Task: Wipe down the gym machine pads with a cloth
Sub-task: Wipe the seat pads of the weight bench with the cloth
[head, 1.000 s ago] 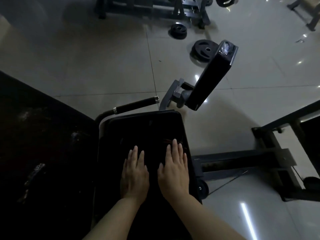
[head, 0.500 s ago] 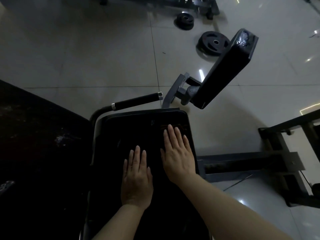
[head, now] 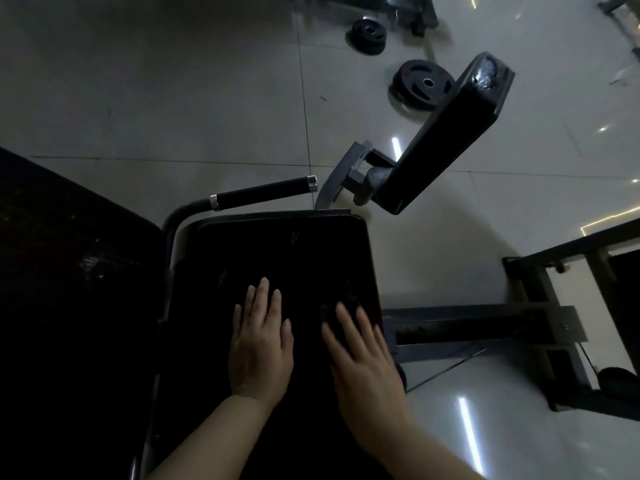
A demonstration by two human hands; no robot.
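Observation:
A black seat pad [head: 277,258] of a gym machine fills the lower middle of the head view. My left hand [head: 261,344] lies flat on it with straight fingers. My right hand [head: 363,355] lies flat near the pad's right edge, fingers spread and slightly blurred. A dark cloth [head: 332,306] seems to lie under the right fingers, hard to tell from the black pad in the dim light. A second, narrow black pad [head: 446,136] stands tilted on a grey bracket beyond the seat.
A black handle bar [head: 263,194] juts out past the seat's far edge. A large dark back pad [head: 62,271] fills the left. Two weight plates [head: 420,83] lie on the tiled floor. A dark metal frame [head: 485,327] runs along the right.
My right hand has slid back toward me along the pad's right side. My left hand has stayed in about the same place. The camera has shifted a little.

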